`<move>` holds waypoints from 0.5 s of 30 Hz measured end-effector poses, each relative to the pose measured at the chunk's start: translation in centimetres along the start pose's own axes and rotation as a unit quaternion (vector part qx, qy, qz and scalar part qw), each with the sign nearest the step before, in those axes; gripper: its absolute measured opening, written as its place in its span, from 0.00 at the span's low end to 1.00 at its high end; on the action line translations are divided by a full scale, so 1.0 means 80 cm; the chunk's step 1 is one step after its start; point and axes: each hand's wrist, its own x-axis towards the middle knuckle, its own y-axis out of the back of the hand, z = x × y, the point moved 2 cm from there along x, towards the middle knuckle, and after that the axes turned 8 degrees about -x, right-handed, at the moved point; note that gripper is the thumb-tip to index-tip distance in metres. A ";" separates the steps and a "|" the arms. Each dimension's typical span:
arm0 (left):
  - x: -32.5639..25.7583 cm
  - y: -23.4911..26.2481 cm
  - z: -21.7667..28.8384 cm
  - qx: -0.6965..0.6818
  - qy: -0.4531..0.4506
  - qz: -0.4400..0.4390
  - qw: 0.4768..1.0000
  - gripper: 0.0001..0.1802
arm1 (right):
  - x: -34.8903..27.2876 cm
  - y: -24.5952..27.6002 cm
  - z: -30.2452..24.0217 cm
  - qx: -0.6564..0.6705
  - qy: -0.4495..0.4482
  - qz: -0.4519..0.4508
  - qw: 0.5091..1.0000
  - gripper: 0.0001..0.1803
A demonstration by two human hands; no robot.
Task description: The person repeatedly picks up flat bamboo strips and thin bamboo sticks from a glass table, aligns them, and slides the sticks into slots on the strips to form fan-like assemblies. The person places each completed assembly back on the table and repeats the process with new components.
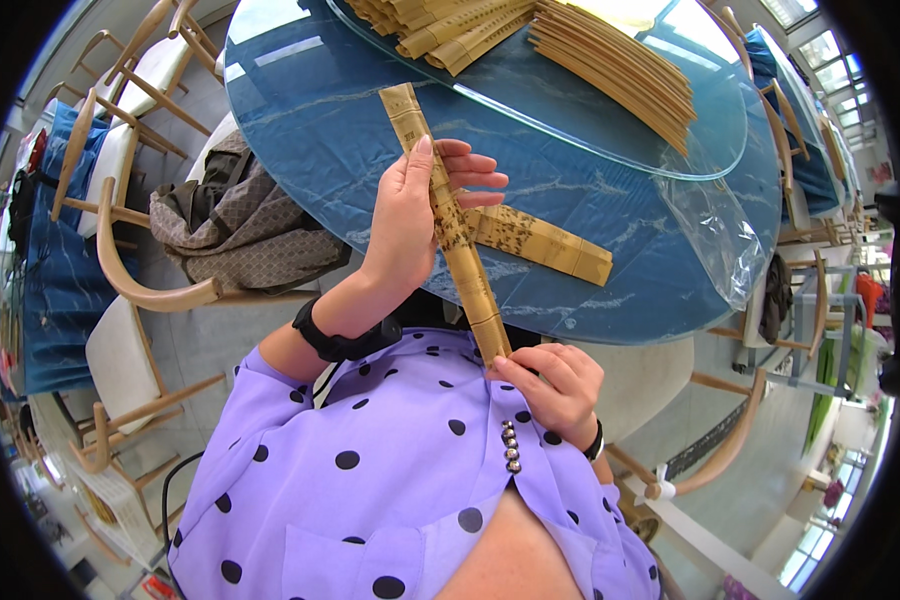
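While my left hand [410, 225] wraps closed fingers around the middle of the long bamboo strip [450, 225] and my right hand [555, 385] pinches its near end, I hold it steady, lifted above the blue surface [310, 120], likely for inspection.
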 end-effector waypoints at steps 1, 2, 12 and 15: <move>-0.001 -0.002 -0.001 -0.002 -0.001 0.006 1.000 0.25 | 0.001 0.000 -0.001 -0.003 0.001 -0.007 1.000 0.17; -0.002 -0.001 -0.003 -0.001 -0.003 0.008 1.000 0.24 | 0.004 -0.001 -0.002 -0.006 0.005 -0.014 1.000 0.17; 0.010 0.003 -0.007 -0.027 0.008 0.026 0.999 0.21 | 0.008 -0.004 -0.001 0.003 -0.004 -0.004 1.000 0.16; 0.014 -0.002 -0.003 -0.019 0.004 0.026 0.999 0.22 | 0.014 -0.003 0.001 0.035 -0.008 0.008 0.999 0.18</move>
